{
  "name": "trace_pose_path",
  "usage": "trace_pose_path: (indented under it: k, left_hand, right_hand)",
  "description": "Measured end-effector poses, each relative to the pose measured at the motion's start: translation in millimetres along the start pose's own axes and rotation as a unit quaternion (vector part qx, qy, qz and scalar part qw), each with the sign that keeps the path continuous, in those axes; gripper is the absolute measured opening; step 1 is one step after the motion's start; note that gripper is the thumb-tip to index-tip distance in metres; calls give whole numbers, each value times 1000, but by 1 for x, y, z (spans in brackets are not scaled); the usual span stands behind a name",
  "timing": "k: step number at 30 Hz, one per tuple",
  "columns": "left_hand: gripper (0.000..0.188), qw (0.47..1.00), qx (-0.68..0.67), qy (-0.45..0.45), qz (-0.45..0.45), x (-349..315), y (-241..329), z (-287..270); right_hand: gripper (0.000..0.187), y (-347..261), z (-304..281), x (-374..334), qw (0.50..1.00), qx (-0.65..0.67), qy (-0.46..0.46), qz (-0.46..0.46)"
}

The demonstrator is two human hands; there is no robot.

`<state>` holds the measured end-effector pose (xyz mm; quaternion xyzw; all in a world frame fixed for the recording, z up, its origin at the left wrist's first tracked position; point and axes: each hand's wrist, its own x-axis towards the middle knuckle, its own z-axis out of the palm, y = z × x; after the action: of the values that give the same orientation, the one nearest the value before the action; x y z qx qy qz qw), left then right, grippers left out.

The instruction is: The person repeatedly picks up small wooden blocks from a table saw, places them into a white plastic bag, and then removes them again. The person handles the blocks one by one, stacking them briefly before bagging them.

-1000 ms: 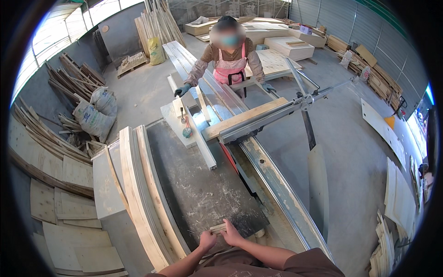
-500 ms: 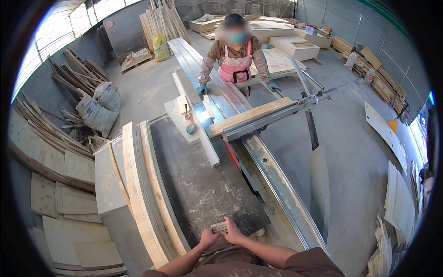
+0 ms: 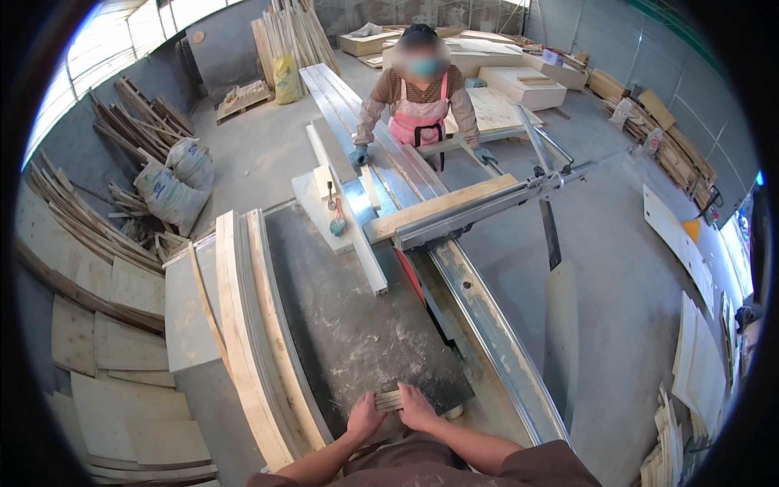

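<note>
A small bundle of short wooden strips (image 3: 389, 401) sits between my two hands, low over the near end of the dark saw table (image 3: 357, 316). My left hand (image 3: 365, 419) is closed on the bundle's left end. On its right end, my right hand (image 3: 417, 409) is closed too, with part of the fingers hidden. Long pale boards (image 3: 243, 325) lie side by side to the left of my hands. Across the saw, a wooden board (image 3: 446, 207) rests along the metal crosscut fence (image 3: 466, 219).
A person in a pink apron (image 3: 415, 122) stands at the far side, gloved hands on the machine. A metal rip fence (image 3: 349, 215) crosses the table, beside a tool with a red and green part (image 3: 337, 223). Plywood sheets (image 3: 122, 406) lean at left; white sacks (image 3: 174, 187) stand behind.
My right hand has shifted slightly right along the bundle, and more of the strips shows between my hands. The view has moved a little. The other person stays in place.
</note>
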<state>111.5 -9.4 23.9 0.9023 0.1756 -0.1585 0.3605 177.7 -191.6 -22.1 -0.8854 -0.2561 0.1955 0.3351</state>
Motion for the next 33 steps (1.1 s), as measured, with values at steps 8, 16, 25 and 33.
trace_pose_path:
  k: [8, 16, 25, 33]
  left_hand:
    - [54, 998, 64, -1, -7, 1, 10, 3]
    - [46, 998, 48, -35, -31, 3, 18, -2]
    - [60, 997, 43, -19, -55, 2, 14, 9]
    - [63, 996, 47, -20, -68, 0, 14, 13]
  right_hand:
    - [51, -18, -16, 1, 983, -10, -116, 139]
    - [59, -10, -22, 4, 983, 6, -146, 115]
    - [62, -5, -19, 9, 978, 1, -176, 110]
    - [53, -12, -21, 6, 979, 2, -169, 113]
